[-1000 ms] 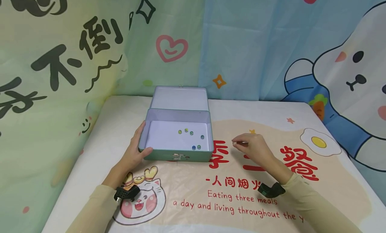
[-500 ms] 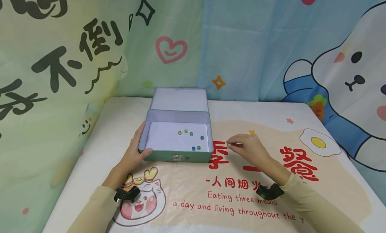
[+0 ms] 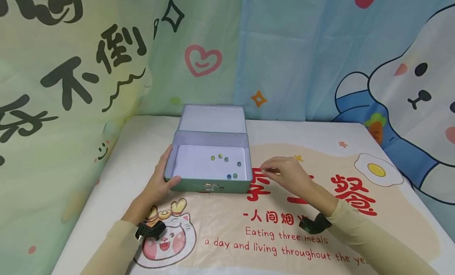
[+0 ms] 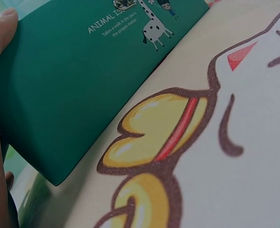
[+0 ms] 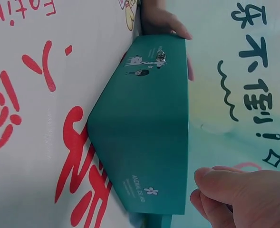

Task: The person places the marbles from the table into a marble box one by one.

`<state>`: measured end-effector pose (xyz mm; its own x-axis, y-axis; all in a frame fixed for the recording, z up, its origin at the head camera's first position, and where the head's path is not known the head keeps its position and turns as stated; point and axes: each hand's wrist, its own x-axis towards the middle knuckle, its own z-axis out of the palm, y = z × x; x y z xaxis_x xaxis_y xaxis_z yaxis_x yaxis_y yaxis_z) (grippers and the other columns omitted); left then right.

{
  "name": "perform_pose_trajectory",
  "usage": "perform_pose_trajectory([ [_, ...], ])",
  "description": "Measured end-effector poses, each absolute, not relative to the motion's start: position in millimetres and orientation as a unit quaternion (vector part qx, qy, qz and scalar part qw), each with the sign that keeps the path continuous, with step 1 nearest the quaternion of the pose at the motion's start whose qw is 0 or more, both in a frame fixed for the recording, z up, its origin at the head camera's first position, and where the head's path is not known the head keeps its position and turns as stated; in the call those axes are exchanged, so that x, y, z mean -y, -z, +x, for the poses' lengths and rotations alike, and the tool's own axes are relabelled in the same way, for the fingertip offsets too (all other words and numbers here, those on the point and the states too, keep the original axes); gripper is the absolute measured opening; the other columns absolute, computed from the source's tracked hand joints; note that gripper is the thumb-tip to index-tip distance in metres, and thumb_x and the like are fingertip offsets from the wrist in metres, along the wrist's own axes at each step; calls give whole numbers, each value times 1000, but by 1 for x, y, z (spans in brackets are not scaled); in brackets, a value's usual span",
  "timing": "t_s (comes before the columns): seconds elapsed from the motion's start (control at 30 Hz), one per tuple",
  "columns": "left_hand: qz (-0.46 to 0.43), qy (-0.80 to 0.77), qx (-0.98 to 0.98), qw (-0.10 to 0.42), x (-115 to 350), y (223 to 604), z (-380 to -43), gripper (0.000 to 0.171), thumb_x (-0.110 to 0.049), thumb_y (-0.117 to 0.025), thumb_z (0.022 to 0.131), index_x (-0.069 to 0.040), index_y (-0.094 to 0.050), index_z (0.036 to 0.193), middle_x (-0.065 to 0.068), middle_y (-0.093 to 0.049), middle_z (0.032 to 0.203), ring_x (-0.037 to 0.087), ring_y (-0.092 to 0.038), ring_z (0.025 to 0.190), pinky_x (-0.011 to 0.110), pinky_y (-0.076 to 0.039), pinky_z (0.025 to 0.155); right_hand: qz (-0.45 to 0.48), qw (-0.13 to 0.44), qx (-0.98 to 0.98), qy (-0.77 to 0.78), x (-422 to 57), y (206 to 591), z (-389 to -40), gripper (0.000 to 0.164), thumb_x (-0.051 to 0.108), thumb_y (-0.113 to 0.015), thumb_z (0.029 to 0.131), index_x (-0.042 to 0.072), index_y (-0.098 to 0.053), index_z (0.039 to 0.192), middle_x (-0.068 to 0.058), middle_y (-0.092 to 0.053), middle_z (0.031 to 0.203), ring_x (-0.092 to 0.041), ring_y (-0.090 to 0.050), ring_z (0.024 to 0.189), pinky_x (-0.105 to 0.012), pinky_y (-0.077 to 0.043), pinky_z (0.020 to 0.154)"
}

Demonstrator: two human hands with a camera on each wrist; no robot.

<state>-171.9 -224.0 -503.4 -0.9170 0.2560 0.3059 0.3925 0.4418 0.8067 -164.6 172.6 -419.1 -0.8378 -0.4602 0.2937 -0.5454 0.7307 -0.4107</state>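
Observation:
An open green tin box (image 3: 213, 185) with a pale interior stands on the table, its hinged lid (image 3: 212, 117) tipped back. Several small green and blue glass marbles (image 3: 226, 159) lie on its floor, mostly toward the right. My left hand (image 3: 160, 180) grips the box's left front corner, thumb on the front wall and fingers along the left side. Just right of the box, my right hand (image 3: 289, 178) is raised, thumb and fingertips pinched together. A tiny pale, marble-like thing (image 3: 263, 171) shows at those fingertips; in the right wrist view the fingers hide it.
A printed cloth (image 3: 284, 243) with red lettering and a cartoon cat covers the table. Behind it hangs a patterned curtain (image 3: 273, 49), close to the back of the lid. A metal clasp (image 3: 209, 187) sits on the box's front.
My right hand has moved left toward the box, fingertips still pinched. The left hand keeps its grip, and the box and its marbles stay put.

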Motion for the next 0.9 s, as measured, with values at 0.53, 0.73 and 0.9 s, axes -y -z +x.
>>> perform_pose_trajectory([
  [0.53,-193,497,843,69,225,507,-174,94,-54,-61,83,-28,-5,154,6,-7,161,40,-12,144,73,-13,104,322,76,921,-206,-155,408,-173,22,11,-79,76,11,-75,98,0,-73,95,-13,-68,86,-27,-56,74],
  [0.73,-195,500,841,72,225,507,-174,94,-52,-61,83,-27,-5,154,6,-8,160,40,-12,143,73,-14,104,351,75,915,-185,-149,405,-180,23,11,-79,76,9,-75,99,-1,-73,96,-14,-69,87,-27,-56,75],
  [0.9,-197,500,840,75,226,509,-175,93,-51,-61,83,-27,-5,154,6,-8,160,41,-13,143,73,-14,104,366,57,912,-177,-143,402,-184,24,10,-78,77,9,-75,101,-1,-73,98,-14,-68,89,-27,-56,76],
])
